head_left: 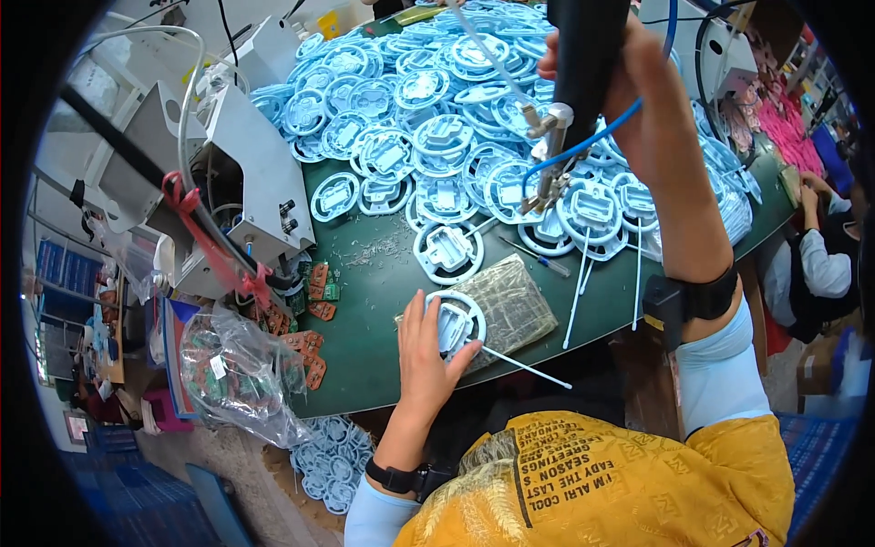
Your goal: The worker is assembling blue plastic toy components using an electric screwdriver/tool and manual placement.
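My left hand grips a round light blue plastic housing by its rim, thumb on the near side and fingers on the left. A thin pale blue stick juts from the housing toward the lower right. Beneath it lies a block wrapped in brownish tape. Higher up, my right hand is wrapped around the black body of a power screwdriver. Its metal nose points down over the housings, above and right of the held one, with a blue hose curving to it.
A large heap of similar housings covers the back of the green table. A small hand screwdriver lies by the block. At left stand a grey machine, circuit boards and a plastic bag. A co-worker sits at right.
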Motion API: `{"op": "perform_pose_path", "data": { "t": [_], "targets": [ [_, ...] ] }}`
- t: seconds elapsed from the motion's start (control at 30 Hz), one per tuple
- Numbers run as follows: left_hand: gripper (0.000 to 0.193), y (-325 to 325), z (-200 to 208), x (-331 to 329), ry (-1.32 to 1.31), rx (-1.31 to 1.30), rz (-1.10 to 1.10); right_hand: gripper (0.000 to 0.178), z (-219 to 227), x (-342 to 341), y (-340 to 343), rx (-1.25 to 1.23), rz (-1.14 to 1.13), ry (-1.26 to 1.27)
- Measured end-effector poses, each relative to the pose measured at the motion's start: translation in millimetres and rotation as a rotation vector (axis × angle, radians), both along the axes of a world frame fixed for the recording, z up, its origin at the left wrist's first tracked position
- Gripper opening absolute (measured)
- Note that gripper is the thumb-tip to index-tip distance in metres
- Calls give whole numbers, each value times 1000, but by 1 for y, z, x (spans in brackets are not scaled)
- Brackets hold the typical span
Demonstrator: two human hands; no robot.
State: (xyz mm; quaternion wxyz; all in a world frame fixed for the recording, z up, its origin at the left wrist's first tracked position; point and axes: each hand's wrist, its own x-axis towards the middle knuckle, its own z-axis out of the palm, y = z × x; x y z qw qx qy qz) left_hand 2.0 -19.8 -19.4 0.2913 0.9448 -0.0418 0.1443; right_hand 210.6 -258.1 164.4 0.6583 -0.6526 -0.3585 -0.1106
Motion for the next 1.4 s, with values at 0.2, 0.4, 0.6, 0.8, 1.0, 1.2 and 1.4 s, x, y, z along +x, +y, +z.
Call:
{"op": "perform_pose_path", "data": {
  "t": [0.2,0.4,0.6,0.8,1.0,1.2,1.4],
  "targets": [
    [81,-12,-6,-6,-15,88,36,53,-18,-22,16,435,595,355],
    [85,-24,-1,-2,39,187,116,90,-10,-35,35,80,408,182],
    [86,-26,-1,1,90,210,204,90,-17,-44,41,389,528,462],
    [84,-15,14,7,16,131,223,55,-7,-58,54,151,318,304],
    [50,7,153,38,-762,-193,-77,53,1,-70,68,-12,-10,80],
    [71,-24,241,84,-771,-128,-187,47,1,-83,93,80,33,-5],
    [51,-35,258,93,-765,-233,-232,47,8,-93,99,177,-66,-46]
  ]
}}
